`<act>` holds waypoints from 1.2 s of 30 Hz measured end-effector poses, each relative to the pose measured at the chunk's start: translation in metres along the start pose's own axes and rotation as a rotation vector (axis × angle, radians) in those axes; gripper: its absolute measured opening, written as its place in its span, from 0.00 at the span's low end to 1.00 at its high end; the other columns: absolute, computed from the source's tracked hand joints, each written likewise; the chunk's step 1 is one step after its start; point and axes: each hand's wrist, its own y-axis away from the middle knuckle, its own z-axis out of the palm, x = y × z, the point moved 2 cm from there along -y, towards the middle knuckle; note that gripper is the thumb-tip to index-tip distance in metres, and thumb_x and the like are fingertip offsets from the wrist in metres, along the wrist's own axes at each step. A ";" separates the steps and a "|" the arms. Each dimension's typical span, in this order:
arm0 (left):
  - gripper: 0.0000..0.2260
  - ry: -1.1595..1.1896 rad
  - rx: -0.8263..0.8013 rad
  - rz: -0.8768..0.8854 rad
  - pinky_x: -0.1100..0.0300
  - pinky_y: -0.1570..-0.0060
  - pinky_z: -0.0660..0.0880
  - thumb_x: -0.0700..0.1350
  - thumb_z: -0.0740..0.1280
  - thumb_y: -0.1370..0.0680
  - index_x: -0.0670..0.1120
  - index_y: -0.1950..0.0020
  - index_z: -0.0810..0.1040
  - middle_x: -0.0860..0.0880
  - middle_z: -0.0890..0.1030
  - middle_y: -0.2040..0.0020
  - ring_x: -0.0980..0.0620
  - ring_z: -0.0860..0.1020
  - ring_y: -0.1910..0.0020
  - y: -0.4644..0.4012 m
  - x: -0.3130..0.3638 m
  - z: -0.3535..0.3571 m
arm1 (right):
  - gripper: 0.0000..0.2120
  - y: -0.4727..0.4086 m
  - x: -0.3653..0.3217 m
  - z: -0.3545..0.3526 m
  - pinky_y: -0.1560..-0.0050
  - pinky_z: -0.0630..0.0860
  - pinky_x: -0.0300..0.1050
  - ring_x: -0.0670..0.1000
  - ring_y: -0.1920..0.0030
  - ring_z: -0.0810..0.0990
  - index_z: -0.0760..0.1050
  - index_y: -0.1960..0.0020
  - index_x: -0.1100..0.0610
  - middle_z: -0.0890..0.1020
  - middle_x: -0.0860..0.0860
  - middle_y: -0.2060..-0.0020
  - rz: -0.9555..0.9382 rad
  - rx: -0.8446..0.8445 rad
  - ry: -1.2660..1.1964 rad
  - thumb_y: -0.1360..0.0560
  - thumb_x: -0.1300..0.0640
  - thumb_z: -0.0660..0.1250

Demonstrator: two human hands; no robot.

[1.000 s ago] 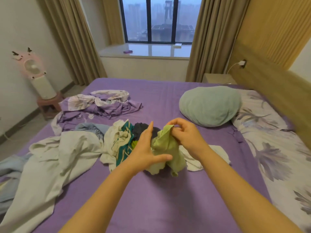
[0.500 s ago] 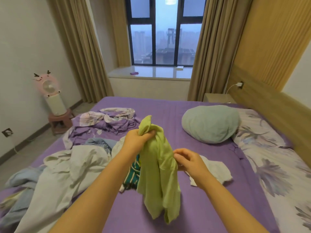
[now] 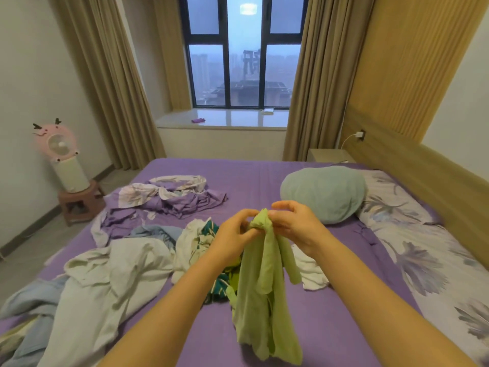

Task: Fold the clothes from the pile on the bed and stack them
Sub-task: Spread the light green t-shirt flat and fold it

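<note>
A light green garment (image 3: 264,292) hangs bunched above the purple bed (image 3: 330,313). My left hand (image 3: 232,234) and my right hand (image 3: 296,226) both pinch its top end, close together. Behind and below them lies the pile: a green-and-white patterned piece (image 3: 209,239), a white piece (image 3: 309,268) to the right, and pale cream clothing (image 3: 111,274) and light blue clothing (image 3: 156,231) to the left. The garment's lower end hangs in front of the bed sheet near me.
A crumpled purple floral sheet (image 3: 169,197) lies at the far left of the bed. A round teal cushion (image 3: 322,193) and a floral pillow (image 3: 391,205) lie by the wooden headboard (image 3: 423,176). A pink fan (image 3: 59,144) stands on a stool on the left.
My right hand rose from the garment's middle to its top and now pinches it beside the left hand. The garment has been lifted off the pile and hangs longer.
</note>
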 end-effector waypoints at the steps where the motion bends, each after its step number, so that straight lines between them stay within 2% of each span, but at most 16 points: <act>1: 0.06 0.016 0.021 -0.026 0.42 0.58 0.75 0.44 0.70 0.25 0.55 0.52 0.77 0.45 0.77 0.64 0.50 0.74 0.64 -0.003 0.001 -0.002 | 0.10 0.003 0.000 -0.001 0.60 0.79 0.38 0.48 0.57 0.83 0.72 0.46 0.57 0.81 0.55 0.53 -0.052 0.007 0.048 0.26 0.63 0.69; 3: 0.03 0.065 0.046 -0.090 0.41 0.56 0.75 0.46 0.70 0.25 0.50 0.56 0.77 0.44 0.77 0.62 0.48 0.74 0.62 -0.009 0.005 -0.004 | 0.14 0.011 0.004 -0.002 0.55 0.77 0.35 0.46 0.51 0.80 0.71 0.46 0.54 0.80 0.52 0.49 -0.171 0.062 0.237 0.28 0.59 0.72; 5: 0.07 0.110 0.066 -0.159 0.41 0.56 0.76 0.48 0.70 0.25 0.45 0.55 0.76 0.43 0.76 0.61 0.47 0.75 0.61 -0.016 0.012 -0.007 | 0.18 0.020 0.018 -0.001 0.56 0.75 0.33 0.44 0.53 0.78 0.70 0.47 0.52 0.78 0.48 0.51 -0.235 0.114 0.448 0.31 0.55 0.75; 8: 0.12 0.125 0.084 -0.174 0.45 0.61 0.78 0.52 0.70 0.25 0.43 0.56 0.76 0.47 0.75 0.64 0.48 0.76 0.62 -0.025 0.025 -0.016 | 0.11 0.024 0.038 0.006 0.62 0.71 0.37 0.47 0.59 0.77 0.71 0.54 0.53 0.78 0.46 0.59 -0.203 0.113 0.698 0.29 0.53 0.73; 12: 0.13 -0.117 0.112 -0.107 0.50 0.61 0.74 0.54 0.69 0.25 0.45 0.58 0.74 0.51 0.74 0.65 0.49 0.75 0.62 -0.033 0.027 -0.036 | 0.04 0.017 0.021 -0.002 0.59 0.72 0.48 0.53 0.60 0.77 0.74 0.56 0.57 0.80 0.52 0.63 -0.283 0.207 0.659 0.25 0.57 0.67; 14: 0.13 -0.331 0.132 -0.062 0.52 0.56 0.73 0.54 0.71 0.27 0.46 0.52 0.75 0.49 0.76 0.56 0.48 0.76 0.54 -0.035 0.022 -0.047 | 0.03 0.013 0.003 -0.003 0.61 0.71 0.48 0.52 0.62 0.77 0.73 0.56 0.54 0.80 0.51 0.65 -0.346 0.188 0.678 0.24 0.58 0.66; 15: 0.17 -0.406 0.114 -0.007 0.51 0.48 0.72 0.54 0.72 0.28 0.47 0.44 0.74 0.49 0.76 0.46 0.48 0.75 0.45 -0.035 0.021 -0.052 | 0.03 0.011 -0.006 -0.002 0.61 0.71 0.48 0.52 0.62 0.77 0.73 0.56 0.52 0.80 0.52 0.65 -0.371 0.156 0.727 0.24 0.57 0.66; 17: 0.31 -0.385 -0.041 0.135 0.52 0.32 0.63 0.52 0.73 0.28 0.49 0.28 0.65 0.50 0.67 0.29 0.51 0.65 0.30 -0.035 0.025 -0.054 | 0.03 0.005 -0.020 0.005 0.61 0.73 0.49 0.54 0.63 0.78 0.75 0.56 0.50 0.82 0.56 0.63 -0.396 0.071 0.814 0.25 0.55 0.68; 18: 0.33 -0.347 -0.142 0.167 0.52 0.30 0.59 0.51 0.72 0.27 0.50 0.25 0.62 0.51 0.66 0.27 0.52 0.63 0.28 -0.035 0.028 -0.052 | 0.02 0.002 -0.026 0.008 0.61 0.74 0.48 0.53 0.63 0.78 0.77 0.56 0.50 0.82 0.56 0.63 -0.403 0.032 0.829 0.25 0.55 0.68; 19: 0.30 -0.312 -0.235 0.166 0.53 0.30 0.61 0.50 0.71 0.25 0.49 0.26 0.64 0.50 0.70 0.30 0.53 0.67 0.30 -0.034 0.032 -0.049 | 0.02 -0.001 -0.031 0.011 0.61 0.74 0.47 0.52 0.62 0.78 0.79 0.56 0.52 0.82 0.55 0.62 -0.414 0.012 0.833 0.25 0.55 0.69; 21: 0.16 -0.262 -0.302 0.102 0.52 0.42 0.71 0.49 0.68 0.23 0.45 0.37 0.77 0.48 0.80 0.46 0.52 0.77 0.46 -0.036 0.036 -0.045 | 0.02 -0.008 -0.040 0.012 0.61 0.74 0.44 0.50 0.61 0.79 0.80 0.56 0.53 0.83 0.52 0.63 -0.447 0.024 0.845 0.26 0.56 0.70; 24: 0.11 -0.091 -0.191 0.033 0.54 0.60 0.68 0.48 0.69 0.24 0.40 0.53 0.80 0.45 0.74 0.63 0.51 0.71 0.62 -0.042 0.042 -0.047 | 0.04 -0.013 -0.045 0.005 0.67 0.72 0.35 0.43 0.65 0.77 0.77 0.59 0.48 0.80 0.44 0.67 -0.464 0.045 0.886 0.27 0.55 0.70; 28: 0.07 0.036 -0.117 0.027 0.59 0.63 0.67 0.46 0.70 0.24 0.42 0.55 0.80 0.47 0.73 0.65 0.54 0.70 0.64 -0.049 0.050 -0.048 | 0.09 -0.018 -0.022 -0.011 0.65 0.72 0.42 0.45 0.68 0.73 0.72 0.64 0.50 0.75 0.44 0.71 -0.350 0.047 0.914 0.29 0.60 0.68; 31: 0.05 0.055 -0.047 0.021 0.63 0.64 0.71 0.46 0.70 0.24 0.44 0.56 0.81 0.51 0.77 0.65 0.59 0.73 0.67 -0.056 0.052 -0.053 | 0.08 -0.018 0.001 -0.031 0.61 0.74 0.44 0.50 0.62 0.77 0.73 0.62 0.50 0.78 0.47 0.66 -0.258 0.057 0.903 0.28 0.61 0.67; 34: 0.05 -0.069 -0.077 0.024 0.64 0.59 0.77 0.47 0.73 0.27 0.47 0.53 0.84 0.52 0.83 0.59 0.63 0.78 0.62 -0.061 0.048 -0.064 | 0.04 -0.018 0.006 -0.046 0.57 0.77 0.49 0.52 0.59 0.79 0.77 0.56 0.53 0.81 0.54 0.61 -0.179 -0.026 0.659 0.25 0.61 0.68; 36: 0.07 -0.212 -0.142 0.008 0.66 0.59 0.76 0.51 0.74 0.28 0.50 0.54 0.84 0.56 0.84 0.59 0.65 0.79 0.62 -0.061 0.043 -0.071 | 0.01 -0.019 -0.003 -0.048 0.62 0.74 0.44 0.51 0.62 0.76 0.78 0.55 0.55 0.77 0.57 0.64 -0.171 -0.054 0.486 0.25 0.60 0.69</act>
